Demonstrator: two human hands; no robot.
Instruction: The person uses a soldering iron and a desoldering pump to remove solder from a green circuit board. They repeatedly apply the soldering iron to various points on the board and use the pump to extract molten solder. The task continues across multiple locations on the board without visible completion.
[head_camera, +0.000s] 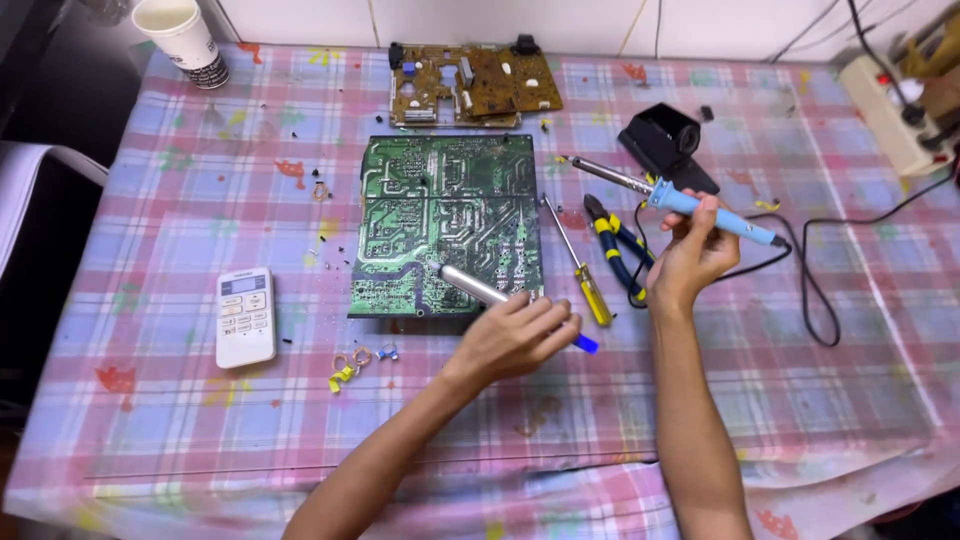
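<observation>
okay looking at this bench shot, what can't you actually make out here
Head view only:
- Grip end of the silver tool: covered by the left hand; only a blue tip shows.
- Solder joints on the green circuit board: too small to judge.
- Buttons on the white remote: too small.
- Power strip: cut off by the right edge.
- Soldering iron handle: partly wrapped by the right hand.

Both forearms reach forward — left hand (515, 335) low with fingers curled in a grip, right hand (690, 255) raised, fist closed, wrist bent.
</observation>
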